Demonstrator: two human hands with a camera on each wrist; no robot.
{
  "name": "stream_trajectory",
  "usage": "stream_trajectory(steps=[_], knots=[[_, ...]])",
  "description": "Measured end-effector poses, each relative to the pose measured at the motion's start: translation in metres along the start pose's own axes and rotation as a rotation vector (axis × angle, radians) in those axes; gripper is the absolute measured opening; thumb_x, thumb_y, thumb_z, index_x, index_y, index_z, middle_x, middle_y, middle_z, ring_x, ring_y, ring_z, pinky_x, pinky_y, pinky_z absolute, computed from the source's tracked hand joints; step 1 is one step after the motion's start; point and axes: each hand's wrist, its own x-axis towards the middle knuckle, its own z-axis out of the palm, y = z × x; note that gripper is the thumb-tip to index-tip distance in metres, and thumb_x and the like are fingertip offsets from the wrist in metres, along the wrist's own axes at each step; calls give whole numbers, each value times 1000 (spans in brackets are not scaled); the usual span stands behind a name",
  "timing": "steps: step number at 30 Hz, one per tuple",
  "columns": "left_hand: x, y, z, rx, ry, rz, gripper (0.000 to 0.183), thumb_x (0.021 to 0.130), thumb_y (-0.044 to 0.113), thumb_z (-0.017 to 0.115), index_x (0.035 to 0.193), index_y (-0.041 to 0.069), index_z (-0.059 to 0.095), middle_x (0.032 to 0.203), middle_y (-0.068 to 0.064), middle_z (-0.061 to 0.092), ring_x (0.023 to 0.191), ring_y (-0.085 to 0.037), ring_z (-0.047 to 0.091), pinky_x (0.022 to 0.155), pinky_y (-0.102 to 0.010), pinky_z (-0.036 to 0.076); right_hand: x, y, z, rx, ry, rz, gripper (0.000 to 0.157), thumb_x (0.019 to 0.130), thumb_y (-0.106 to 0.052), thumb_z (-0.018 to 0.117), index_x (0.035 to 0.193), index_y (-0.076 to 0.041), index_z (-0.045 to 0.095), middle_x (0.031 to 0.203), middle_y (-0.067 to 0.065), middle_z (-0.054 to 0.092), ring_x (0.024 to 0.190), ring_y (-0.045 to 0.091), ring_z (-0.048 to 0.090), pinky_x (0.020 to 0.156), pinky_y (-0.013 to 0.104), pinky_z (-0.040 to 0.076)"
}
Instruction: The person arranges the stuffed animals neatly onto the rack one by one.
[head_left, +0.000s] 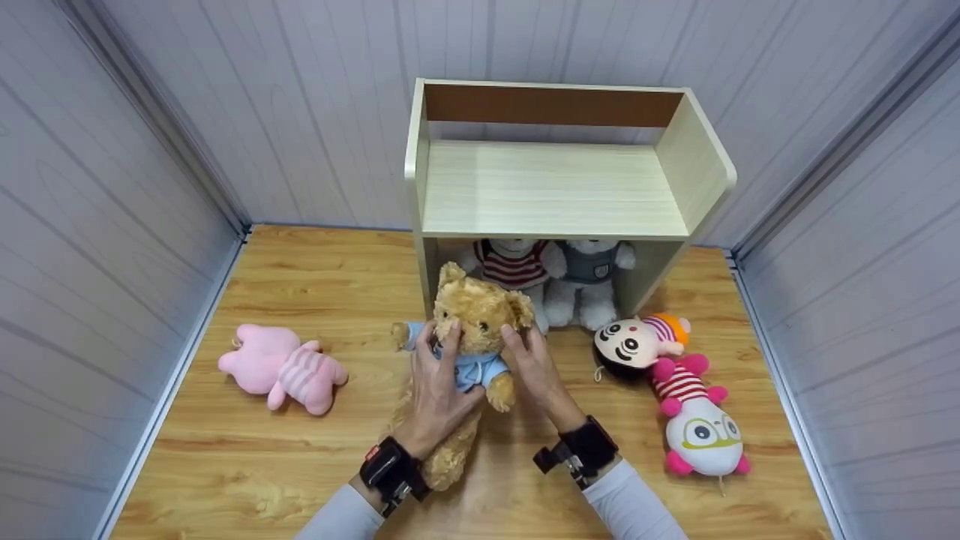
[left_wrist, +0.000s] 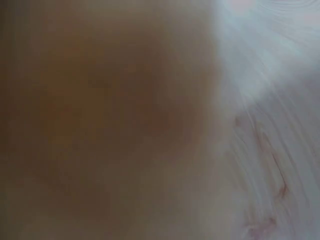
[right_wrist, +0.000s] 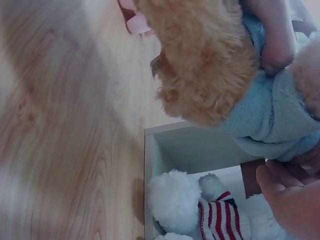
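A tan teddy bear (head_left: 474, 304) in a light blue top is held up in front of the shelf unit, its face toward the head camera. My left hand (head_left: 436, 394) grips its body, with the thumb across the blue top. On the other side of the bear, my right hand (head_left: 541, 375) holds its head near the ear. Close by in the right wrist view are the bear's furry legs (right_wrist: 205, 65) and the fingers of my right hand (right_wrist: 290, 195). A brown blur fills most of the left wrist view.
Under the shelf board (head_left: 555, 187) sit two white plush toys, one in a red-striped top (head_left: 512, 266), the other in a grey vest (head_left: 589, 262). A pink plush pig (head_left: 262, 360) lies left. Rightward lie a black-haired doll (head_left: 630, 346) and a pink-and-white plush with glasses (head_left: 703, 435).
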Motion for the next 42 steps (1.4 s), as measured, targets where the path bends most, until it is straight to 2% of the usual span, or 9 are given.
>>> stream_trajectory(steps=[7,12,17,20,25,29,32,36,42], knots=[[0,1,7,19,-19,8,148,53,9,95,166,40,5,146,-38,32,120,-54,48,95,-68,47,10,0,2,114,-11,36,48,108,-25,54,147,3,44,119,11,60,114,19,58,100,32,48],[-1,0,9,21,-38,29,152,55,9,97,166,40,-1,150,-40,28,125,-56,47,100,-69,46,15,-5,4,83,40,-20,33,108,-18,56,131,4,53,94,4,56,91,15,56,83,28,48],[-2,-6,4,-52,-56,84,135,72,22,95,167,33,0,158,-39,20,138,-55,40,107,-68,41,20,-6,1,34,104,-5,14,108,-11,54,114,1,57,76,0,46,69,12,45,68,25,41],[-4,-13,-3,-118,1,77,120,80,28,89,168,20,8,161,-38,15,142,-54,35,110,-67,38,23,-5,-4,31,123,11,14,108,-7,51,112,4,57,74,1,42,68,13,42,68,26,39],[-3,-22,-18,-185,73,-165,108,83,24,86,160,-5,16,161,-38,17,147,-52,28,117,-65,30,27,-5,-15,37,176,-7,17,108,-7,50,115,6,58,85,2,53,81,14,53,77,25,46],[1,-28,-24,-369,-130,-518,103,86,26,86,161,-5,21,163,-31,25,149,-47,28,121,-61,24,31,-5,-23,25,212,7,21,108,-13,52,115,5,59,94,4,59,90,13,57,84,25,48],[4,-35,-23,-522,-311,-689,96,88,27,83,160,-2,26,162,-29,32,148,-44,34,122,-56,26,33,-4,-26,26,208,33,26,108,-16,51,117,7,60,98,6,61,93,13,59,86,25,49],[7,-41,-17,-637,-437,-734,86,87,28,84,153,-4,38,150,-25,50,139,-38,48,121,-50,31,37,-2,-26,25,165,21,20,108,-15,48,105,1,61,90,3,58,87,13,58,82,25,49],[5,-39,-7,-657,-495,-746,75,82,23,89,143,2,51,134,-12,64,121,-28,62,112,-47,42,44,3,-22,42,90,-51,28,108,-10,45,80,-15,46,75,-2,43,71,12,43,71,25,40]])
